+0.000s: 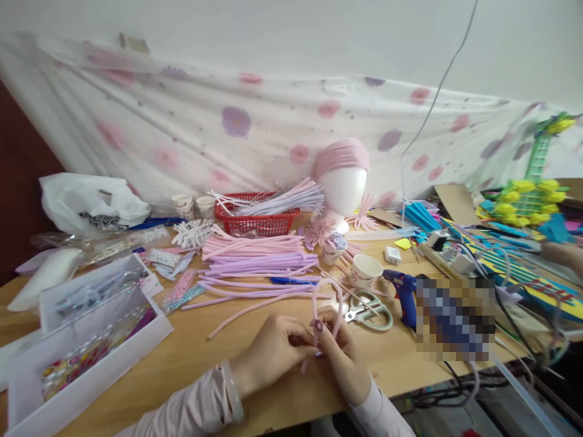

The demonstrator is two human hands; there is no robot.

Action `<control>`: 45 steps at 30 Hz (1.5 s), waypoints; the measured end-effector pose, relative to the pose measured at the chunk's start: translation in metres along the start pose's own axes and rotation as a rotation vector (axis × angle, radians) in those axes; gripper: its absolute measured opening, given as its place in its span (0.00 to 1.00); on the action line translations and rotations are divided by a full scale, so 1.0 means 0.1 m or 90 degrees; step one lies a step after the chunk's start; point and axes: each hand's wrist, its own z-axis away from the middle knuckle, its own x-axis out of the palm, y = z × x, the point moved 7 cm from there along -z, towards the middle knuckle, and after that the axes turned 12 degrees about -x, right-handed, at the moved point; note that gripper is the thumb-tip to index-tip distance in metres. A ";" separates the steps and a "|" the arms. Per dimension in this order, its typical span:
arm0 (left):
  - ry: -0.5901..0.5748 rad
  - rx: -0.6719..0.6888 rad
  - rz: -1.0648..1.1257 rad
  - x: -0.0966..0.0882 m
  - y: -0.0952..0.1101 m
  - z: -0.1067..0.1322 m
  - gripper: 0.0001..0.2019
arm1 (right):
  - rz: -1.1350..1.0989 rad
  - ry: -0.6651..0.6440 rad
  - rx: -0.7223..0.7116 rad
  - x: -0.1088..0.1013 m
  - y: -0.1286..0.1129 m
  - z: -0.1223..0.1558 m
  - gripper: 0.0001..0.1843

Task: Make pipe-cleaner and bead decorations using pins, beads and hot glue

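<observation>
A pink pipe cleaner (pixel 339 298) is bent into a loop above my fingertips, with a short end hanging below them. My left hand (pixel 272 351) pinches it from the left. My right hand (pixel 342 359) is closed around its crossing from the right, thumb on top. Just beyond the hands lie pink pipe cleaners (pixel 255 246) and lilac pipe cleaners (pixel 262 264) in bundles. Scissors with pale green handles (pixel 385 312) rest right of the loop, near a paper cup (pixel 367 271) and a blue glue gun (pixel 405 297).
A red basket (pixel 262 226) of white pipe cleaners stands behind, beside a white mannequin head (pixel 341 188). White boxes (pixel 91 382) of beads are at left. A power strip (pixel 449 258) with cables lies at right, where another person's hand (pixel 565 255) appears.
</observation>
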 end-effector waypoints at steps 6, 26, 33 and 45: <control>0.004 0.058 -0.077 -0.29 0.09 -0.18 0.14 | -0.036 0.093 0.006 -0.11 -0.02 0.03 0.20; 0.214 0.085 -0.588 -0.61 0.00 -0.74 0.07 | -0.243 -0.581 0.265 0.69 -0.08 0.48 0.29; 0.235 0.087 -0.599 -0.72 0.08 -0.65 0.05 | -0.311 -0.483 0.360 0.62 -0.07 0.45 0.27; -0.068 -0.015 -0.264 -0.64 0.18 -0.05 0.21 | -0.173 -0.406 0.206 0.54 -0.15 0.13 0.18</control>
